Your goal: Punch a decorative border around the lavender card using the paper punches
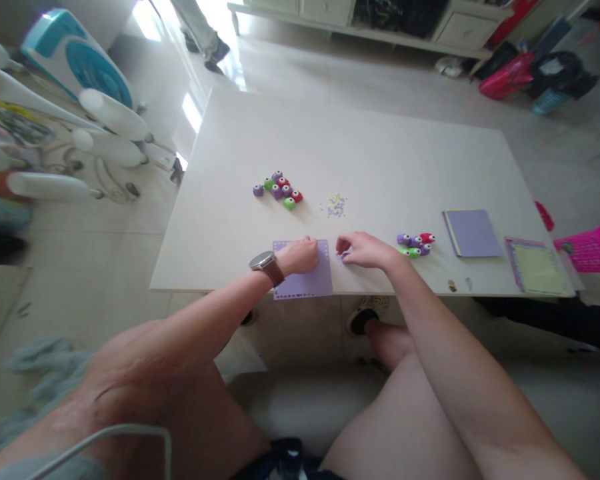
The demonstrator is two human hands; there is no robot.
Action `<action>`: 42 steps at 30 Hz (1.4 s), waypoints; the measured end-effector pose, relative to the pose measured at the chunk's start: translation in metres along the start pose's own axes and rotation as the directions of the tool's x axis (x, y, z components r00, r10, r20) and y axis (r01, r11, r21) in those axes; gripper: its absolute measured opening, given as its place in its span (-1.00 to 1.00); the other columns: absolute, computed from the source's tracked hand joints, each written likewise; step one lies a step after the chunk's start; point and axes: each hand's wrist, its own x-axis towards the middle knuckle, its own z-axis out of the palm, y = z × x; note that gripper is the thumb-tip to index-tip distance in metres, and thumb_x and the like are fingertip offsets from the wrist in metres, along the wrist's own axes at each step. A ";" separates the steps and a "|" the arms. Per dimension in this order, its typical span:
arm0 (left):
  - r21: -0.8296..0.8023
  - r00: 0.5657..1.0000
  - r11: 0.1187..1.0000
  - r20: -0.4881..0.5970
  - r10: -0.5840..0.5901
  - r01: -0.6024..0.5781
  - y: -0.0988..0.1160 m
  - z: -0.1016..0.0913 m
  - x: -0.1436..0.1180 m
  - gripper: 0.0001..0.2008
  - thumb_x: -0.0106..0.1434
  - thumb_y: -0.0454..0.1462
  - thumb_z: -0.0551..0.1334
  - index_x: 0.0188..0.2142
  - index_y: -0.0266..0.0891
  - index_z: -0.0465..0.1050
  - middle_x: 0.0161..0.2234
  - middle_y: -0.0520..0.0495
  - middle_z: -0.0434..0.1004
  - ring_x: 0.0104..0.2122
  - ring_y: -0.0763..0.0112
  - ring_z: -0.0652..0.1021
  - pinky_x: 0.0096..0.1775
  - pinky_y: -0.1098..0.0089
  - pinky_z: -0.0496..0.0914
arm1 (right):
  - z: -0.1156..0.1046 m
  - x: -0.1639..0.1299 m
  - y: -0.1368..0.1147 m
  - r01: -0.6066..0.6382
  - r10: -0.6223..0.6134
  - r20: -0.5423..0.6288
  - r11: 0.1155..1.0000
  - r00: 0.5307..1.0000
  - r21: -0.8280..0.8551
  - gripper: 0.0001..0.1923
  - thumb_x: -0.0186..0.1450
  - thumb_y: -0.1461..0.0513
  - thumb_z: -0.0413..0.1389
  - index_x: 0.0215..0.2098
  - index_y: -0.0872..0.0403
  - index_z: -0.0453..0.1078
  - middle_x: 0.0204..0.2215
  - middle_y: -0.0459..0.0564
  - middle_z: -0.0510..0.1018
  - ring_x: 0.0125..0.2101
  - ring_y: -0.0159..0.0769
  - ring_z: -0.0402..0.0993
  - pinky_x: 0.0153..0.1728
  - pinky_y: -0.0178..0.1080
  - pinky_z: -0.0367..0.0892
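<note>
Punches [279, 187], a cluster at eleven o'clock, lie unused. Left hand [300, 255] presses loosely curled on the lilac sheet [307, 283] at the table's [370, 140] near edge; right hand [363, 250], at three o'clock of it, pinches something small and purple, likely a punch. Judged mid-punching; next needs edge alignment. Fingers hide the item.

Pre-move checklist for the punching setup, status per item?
1. Left hand pressing on purple sheet: ok.
2. Sheet fully on table: not ok, near edge overhangs.
3. Right hand holding a small purple piece beside the sheet: cannot tell, fingers hide it.
4. Near punch cluster close to right hand: ok.
5. Far punch cluster apart from the confetti pile: ok.
</note>
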 end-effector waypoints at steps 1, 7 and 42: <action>0.001 1.000 1.000 -0.001 0.001 -0.001 0.000 0.000 0.000 -0.71 0.36 -0.27 0.12 0.00 -0.37 0.45 -0.02 -0.35 0.55 -0.11 0.13 0.62 -0.09 0.28 0.46 | 0.001 0.001 0.000 0.002 -0.002 0.014 1.000 1.000 0.013 -0.74 0.17 0.46 0.16 -0.20 0.12 0.50 -0.16 0.04 0.67 -0.16 -0.28 0.57 -0.14 -0.38 0.39; -0.011 1.000 1.000 0.003 -0.006 0.006 0.001 -0.001 -0.001 -0.71 0.35 -0.29 0.11 -0.01 -0.36 0.45 -0.02 -0.34 0.54 -0.12 0.12 0.63 -0.11 0.27 0.45 | 0.004 0.004 -0.001 -0.023 0.022 0.027 0.999 0.999 0.037 -0.69 0.17 0.48 0.14 -0.15 0.14 0.51 -0.12 0.08 0.67 -0.12 -0.24 0.58 -0.09 -0.35 0.39; -0.053 1.000 0.999 0.020 -0.009 0.010 0.003 -0.008 -0.004 -0.74 0.33 -0.29 0.11 -0.05 -0.34 0.46 -0.04 -0.33 0.54 -0.17 0.15 0.60 -0.11 0.24 0.45 | -0.028 -0.013 0.048 -0.500 0.509 -0.050 0.815 0.859 -0.293 -0.66 0.18 0.41 0.10 -0.19 0.21 0.69 -0.33 0.28 0.70 -0.24 -0.07 0.64 -0.15 -0.23 0.42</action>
